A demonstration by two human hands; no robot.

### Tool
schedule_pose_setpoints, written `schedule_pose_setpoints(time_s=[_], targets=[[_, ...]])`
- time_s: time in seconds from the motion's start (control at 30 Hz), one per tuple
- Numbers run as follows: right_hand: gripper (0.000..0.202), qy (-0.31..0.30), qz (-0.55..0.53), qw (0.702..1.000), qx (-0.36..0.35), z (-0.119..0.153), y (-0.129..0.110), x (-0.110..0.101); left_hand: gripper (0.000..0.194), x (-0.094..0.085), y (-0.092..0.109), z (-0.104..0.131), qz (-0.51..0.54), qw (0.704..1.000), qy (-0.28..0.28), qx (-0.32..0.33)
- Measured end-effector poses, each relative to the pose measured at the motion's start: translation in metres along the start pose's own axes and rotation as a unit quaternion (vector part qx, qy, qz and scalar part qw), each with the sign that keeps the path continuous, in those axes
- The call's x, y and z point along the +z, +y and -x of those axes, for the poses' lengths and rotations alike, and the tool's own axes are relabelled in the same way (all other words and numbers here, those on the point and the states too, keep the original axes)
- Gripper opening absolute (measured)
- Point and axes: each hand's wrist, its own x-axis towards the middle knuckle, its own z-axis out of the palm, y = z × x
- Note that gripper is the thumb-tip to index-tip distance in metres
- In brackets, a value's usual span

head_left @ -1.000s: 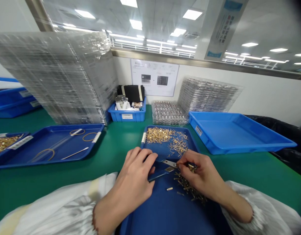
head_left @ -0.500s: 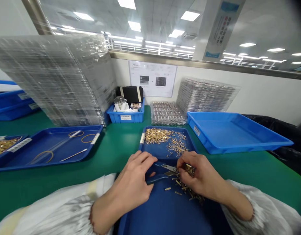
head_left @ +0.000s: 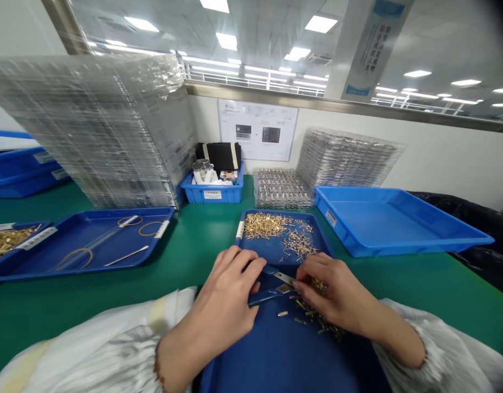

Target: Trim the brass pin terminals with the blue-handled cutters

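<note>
My left hand (head_left: 230, 292) is closed around the blue handles of a pair of pliers (head_left: 264, 296), whose jaws point right and whose handles are spread. At the jaw end, my right hand (head_left: 333, 289) is pinched, thumb and forefinger touching or almost touching the metal tip. Small gold-coloured metal pins (head_left: 319, 285) show in the curl of its fingers; the very tip of the jaws is hidden. Beneath both hands is a dark blue tray (head_left: 284, 360). A heap of pins (head_left: 312, 314) lies in it under my right hand, with a loose pin (head_left: 283, 314) to the left.
Beyond my hands, a smaller blue tray (head_left: 267, 252) holds many thin gold pins (head_left: 265, 225). At right stands a light blue tray (head_left: 398, 218). To the left are a tray (head_left: 112, 256) with rubber bands and a swab, and tall stacked clear plastic trays (head_left: 112, 131).
My right thumb and fingers have closed more tightly at the jaws, and less gold shows between them. My left fingers have shifted slightly on the handles. The view has moved a little.
</note>
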Motion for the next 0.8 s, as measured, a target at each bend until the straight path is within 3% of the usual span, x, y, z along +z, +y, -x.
schedule_pose_setpoints(time_s=[0.2,0.27,0.37,0.43,0.5,0.63,0.8], targets=[[0.021,0.141,0.019,0.987,0.076,0.001,0.018,-0.013,0.039,0.001,-0.003,-0.002,-0.020,0.999,0.012,-0.048],[0.025,0.081,0.042,0.991,0.103,0.004,0.023,-0.021,0.038,0.001,-0.004,-0.002,-0.029,0.998,0.015,-0.059],[0.036,-0.084,0.055,0.989,0.110,0.011,0.023,-0.030,0.038,0.000,-0.004,-0.002,-0.037,0.997,0.010,-0.068],[0.050,-0.131,0.076,0.983,0.105,0.013,0.020,-0.029,0.037,0.000,-0.004,-0.001,-0.042,0.996,0.007,-0.074],[0.049,-0.136,0.092,0.981,0.105,0.013,0.017,-0.022,0.036,0.000,-0.004,-0.001,-0.046,0.996,0.005,-0.076],[0.015,-0.105,0.076,0.987,0.096,0.007,0.016,-0.003,0.038,-0.001,-0.004,-0.002,-0.049,0.996,0.010,-0.072],[0.017,-0.055,0.043,0.995,0.072,0.003,0.017,0.004,0.042,-0.001,-0.004,-0.003,-0.053,0.996,0.009,-0.075]])
